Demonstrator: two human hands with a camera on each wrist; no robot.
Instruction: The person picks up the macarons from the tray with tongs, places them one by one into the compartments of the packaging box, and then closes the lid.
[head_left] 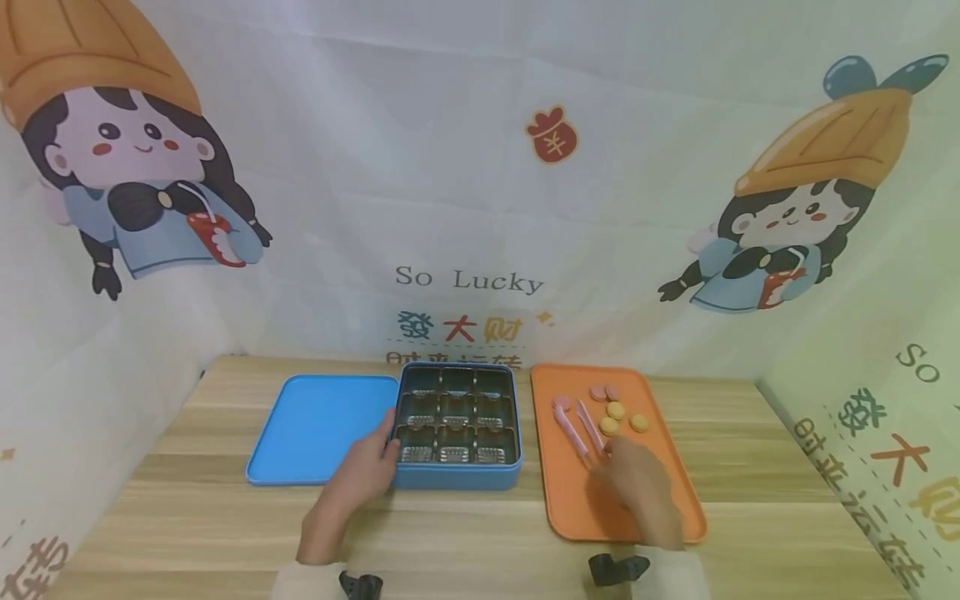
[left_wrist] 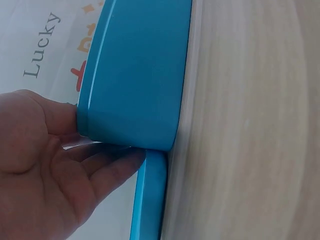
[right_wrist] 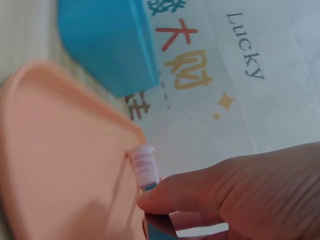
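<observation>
Plainly, beneath “So Lucky” [head_left: 469, 281], half-spread left hand [head_left: 369, 467] touches box [head_left: 456, 478]; right hand [head_left: 633, 477] pinches tongs [head_left: 573, 432].

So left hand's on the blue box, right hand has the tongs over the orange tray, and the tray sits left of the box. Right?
One slip: the orange tray sits right of the blue box, per the head view. Left hand on the box and right hand with the tongs stand.

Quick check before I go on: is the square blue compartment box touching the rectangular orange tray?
Apart. In the head view, a strip of pale wood-grain tabletop shows between the square blue compartment box and the rectangular orange tray.
</observation>
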